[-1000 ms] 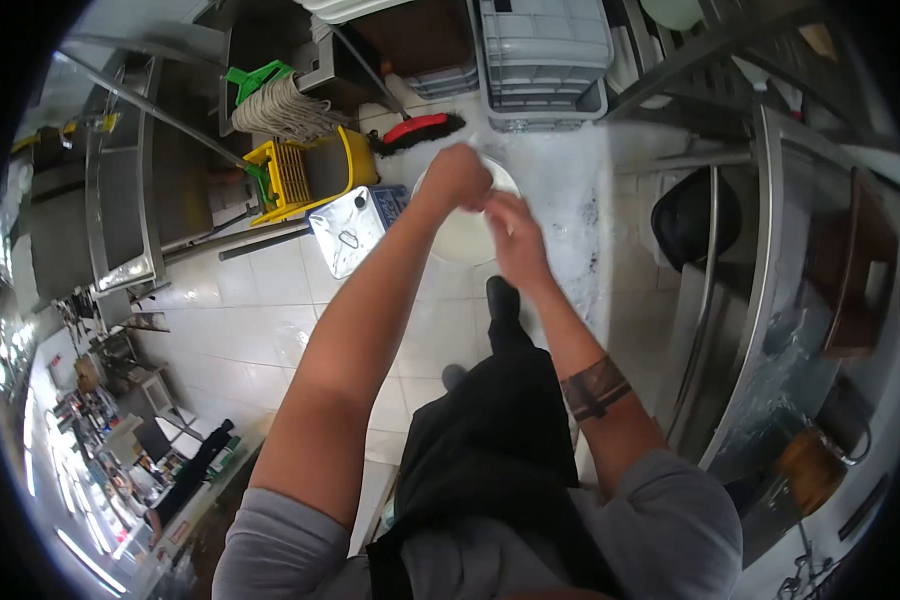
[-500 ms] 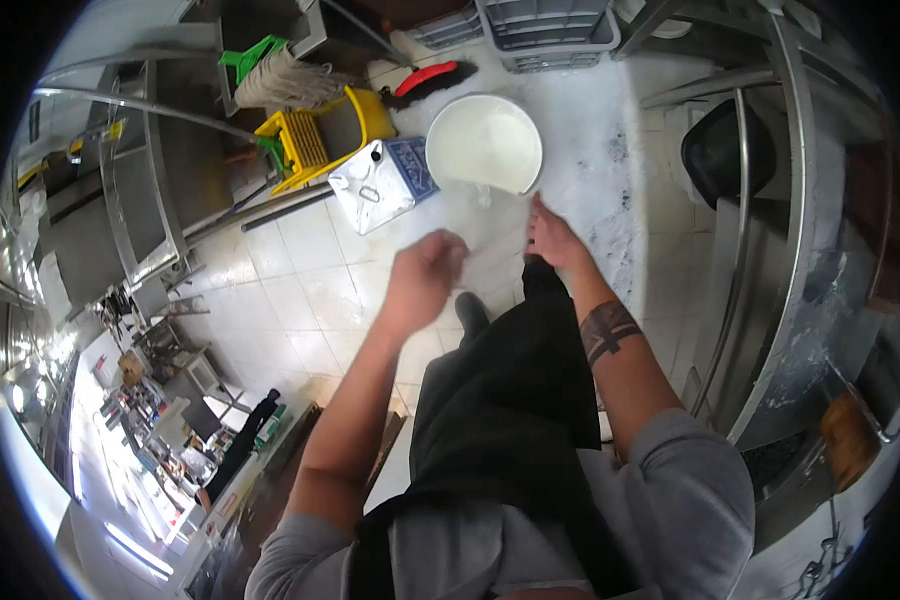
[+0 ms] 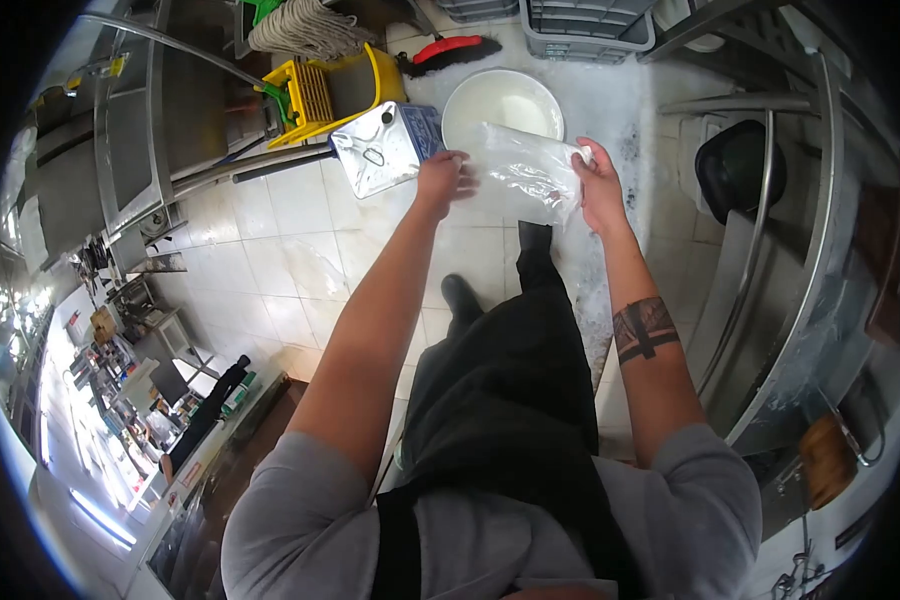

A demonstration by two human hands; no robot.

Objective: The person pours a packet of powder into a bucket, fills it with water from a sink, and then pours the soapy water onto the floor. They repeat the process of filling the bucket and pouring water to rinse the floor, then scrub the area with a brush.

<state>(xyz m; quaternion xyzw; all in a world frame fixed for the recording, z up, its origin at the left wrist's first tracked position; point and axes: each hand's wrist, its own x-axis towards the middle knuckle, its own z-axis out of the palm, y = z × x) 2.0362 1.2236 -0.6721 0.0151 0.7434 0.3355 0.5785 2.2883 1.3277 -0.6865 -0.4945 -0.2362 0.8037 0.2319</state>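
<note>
A clear plastic bag (image 3: pixel 532 170), crumpled and shiny, hangs in front of me over the floor. My right hand (image 3: pixel 600 182) grips its right end between thumb and fingers. Near the bag's left side is my left hand (image 3: pixel 444 182), its fingers slightly apart and a little blurred; I see no part of the bag held in them. Just beyond the bag stands a round white bucket (image 3: pixel 505 100) with whitish contents, its near rim partly covered by the plastic. A square metal tin (image 3: pixel 375 155) with blue sides sits left of the bucket, close to my left hand.
Behind the tin stands a yellow mop bucket (image 3: pixel 370 85) with a mop head (image 3: pixel 305 35). A red-backed brush (image 3: pixel 448 48) lies near grey crates (image 3: pixel 585 35). Foamy liquid wets the tiled floor (image 3: pixel 618 120). Steel counters flank both sides; a dark bin (image 3: pixel 740 170) stands right.
Both hands have moved forward and slightly apart. The plastic bag, a faint blur before, now shows clearly, stretching leftward from my right hand. The view has shifted slightly.
</note>
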